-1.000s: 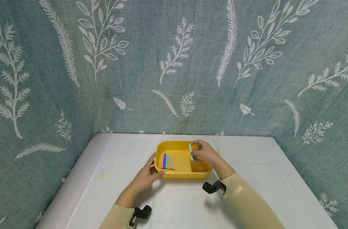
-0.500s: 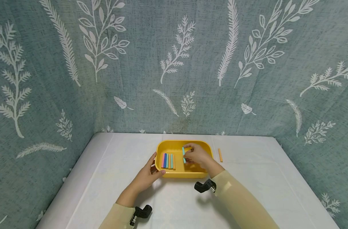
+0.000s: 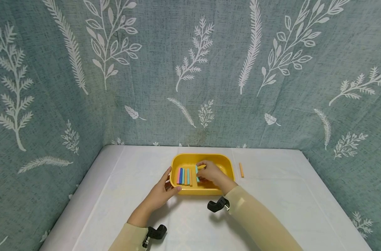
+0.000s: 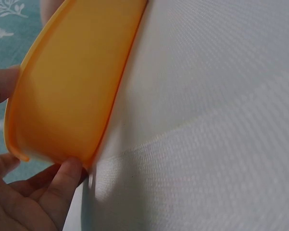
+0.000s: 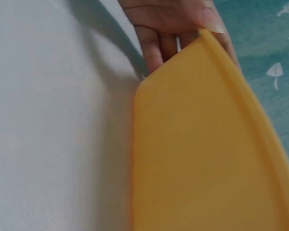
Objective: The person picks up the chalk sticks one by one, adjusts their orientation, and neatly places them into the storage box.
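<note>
Inside the yellow plastic tray (image 3: 206, 191) my right hand (image 3: 211, 173) pinches a light-blue chalk stick (image 3: 196, 169), partly covered by the fingers. It stands just right of a row of chalk sticks (image 3: 184, 176), pink, dark blue, light blue and orange, lying side by side. My left hand (image 3: 158, 196) holds the tray's left end, thumb at the front corner. In the left wrist view the left hand's fingers (image 4: 62, 185) press the tray's outer wall (image 4: 72, 91). The right wrist view shows the left hand (image 5: 170, 24) at the tray's far corner.
One orange chalk stick (image 3: 241, 170) lies on the white tablecloth (image 3: 272, 195) just right of the tray. A patterned blue-green fabric (image 3: 190, 69) hangs behind the table and along its sides. Each wrist carries a black camera mount (image 3: 216, 205).
My right hand has moved left and lower inside the tray, bringing the light-blue chalk close to the row. The orange stick outside has come into full view. The left hand stays put.
</note>
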